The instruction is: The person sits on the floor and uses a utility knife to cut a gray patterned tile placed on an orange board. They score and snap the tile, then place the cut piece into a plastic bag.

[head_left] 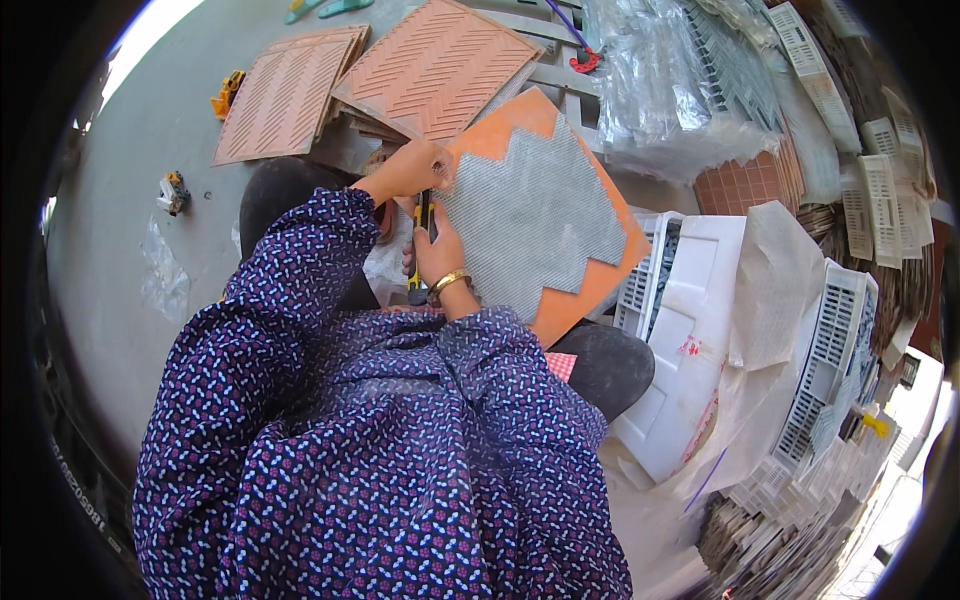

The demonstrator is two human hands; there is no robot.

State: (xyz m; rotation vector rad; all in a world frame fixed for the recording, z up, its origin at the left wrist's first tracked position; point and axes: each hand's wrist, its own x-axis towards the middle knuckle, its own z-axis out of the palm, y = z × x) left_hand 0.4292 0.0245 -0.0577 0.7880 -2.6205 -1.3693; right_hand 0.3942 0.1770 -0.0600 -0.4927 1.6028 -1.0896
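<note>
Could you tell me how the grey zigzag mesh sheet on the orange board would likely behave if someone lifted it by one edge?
The grey mesh sheet looks thin and woven, so it would probably droop. It lies flat on the orange board, suggesting it is light. Its open weave probably grips fingers rather than slipping.

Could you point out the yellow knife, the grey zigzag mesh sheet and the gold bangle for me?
yellow utility knife [421,222], head view, on its black-and-yellow body.
grey zigzag mesh sheet [535,215], head view, on its middle.
gold bangle [447,283], head view, on the band at the wrist.
</note>
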